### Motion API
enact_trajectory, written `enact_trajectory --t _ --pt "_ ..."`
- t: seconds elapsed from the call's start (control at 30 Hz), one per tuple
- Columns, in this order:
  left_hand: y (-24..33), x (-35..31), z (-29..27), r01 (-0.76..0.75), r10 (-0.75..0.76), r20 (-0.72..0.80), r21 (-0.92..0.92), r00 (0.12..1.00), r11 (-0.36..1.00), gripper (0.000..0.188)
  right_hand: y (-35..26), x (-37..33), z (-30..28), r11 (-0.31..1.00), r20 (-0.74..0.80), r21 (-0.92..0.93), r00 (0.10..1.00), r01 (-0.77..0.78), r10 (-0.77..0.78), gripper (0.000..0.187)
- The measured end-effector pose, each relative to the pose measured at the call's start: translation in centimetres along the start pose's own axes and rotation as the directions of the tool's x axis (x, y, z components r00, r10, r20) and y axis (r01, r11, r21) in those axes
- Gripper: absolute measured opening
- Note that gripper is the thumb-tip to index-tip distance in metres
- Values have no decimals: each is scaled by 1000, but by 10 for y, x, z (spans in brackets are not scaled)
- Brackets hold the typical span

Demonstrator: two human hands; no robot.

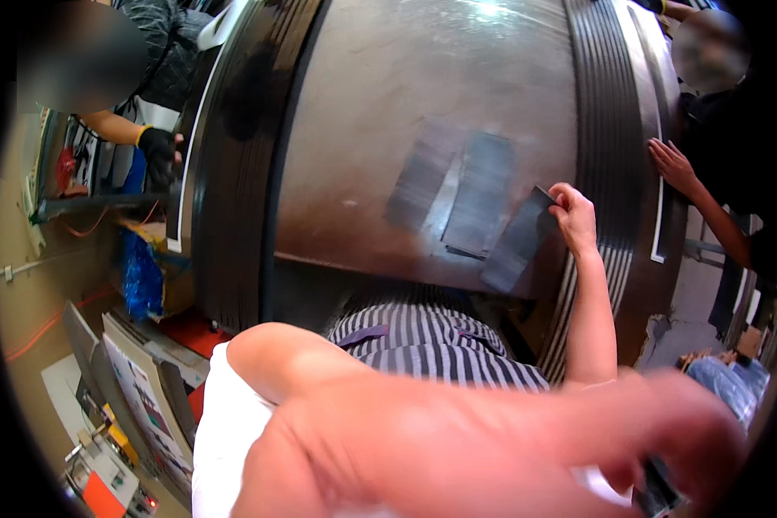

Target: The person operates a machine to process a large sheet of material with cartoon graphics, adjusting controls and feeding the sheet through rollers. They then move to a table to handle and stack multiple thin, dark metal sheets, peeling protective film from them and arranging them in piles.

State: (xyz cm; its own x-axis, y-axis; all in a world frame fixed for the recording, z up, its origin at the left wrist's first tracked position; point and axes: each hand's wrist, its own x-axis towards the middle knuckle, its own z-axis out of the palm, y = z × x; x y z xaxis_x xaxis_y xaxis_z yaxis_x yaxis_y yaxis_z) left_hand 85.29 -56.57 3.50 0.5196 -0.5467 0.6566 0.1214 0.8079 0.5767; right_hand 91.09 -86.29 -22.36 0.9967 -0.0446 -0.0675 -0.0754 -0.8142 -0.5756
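Dark flat piece (518, 246) is at the near right part of the brown, shiny bench (345, 173); my right grip (577, 220) pinches its upper end. From the left, a leaning board (142, 380) carries print too small for me to read, then come long dark strips (233, 207), similar flat pieces (483, 186) and ribbed strips (609, 112). My left forearm (457, 423) crosses in front; my left grip (695, 423) is blurred, I cannot tell its state.

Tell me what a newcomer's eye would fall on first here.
Probably the big, blurred bare arm across the bottom. Next, right of centre, the right hand pinching the upper end of a dark rectangular piece, just right of similar pieces on the brown surface. At upper left, a co-worker's black-gloved hand.
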Motion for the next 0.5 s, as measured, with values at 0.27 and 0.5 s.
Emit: enact_trajectory --t 0.27,0.5 --pt "-158 -72 -94 542 -300 -494 834 816 100 65 -59 -49 -102 892 177 377 926 250 -335 23" --pt "-213 -96 -95 820 -649 -634 -38 421 570 25 -65 -63 -19 556 -91 829 965 -63 245 26"
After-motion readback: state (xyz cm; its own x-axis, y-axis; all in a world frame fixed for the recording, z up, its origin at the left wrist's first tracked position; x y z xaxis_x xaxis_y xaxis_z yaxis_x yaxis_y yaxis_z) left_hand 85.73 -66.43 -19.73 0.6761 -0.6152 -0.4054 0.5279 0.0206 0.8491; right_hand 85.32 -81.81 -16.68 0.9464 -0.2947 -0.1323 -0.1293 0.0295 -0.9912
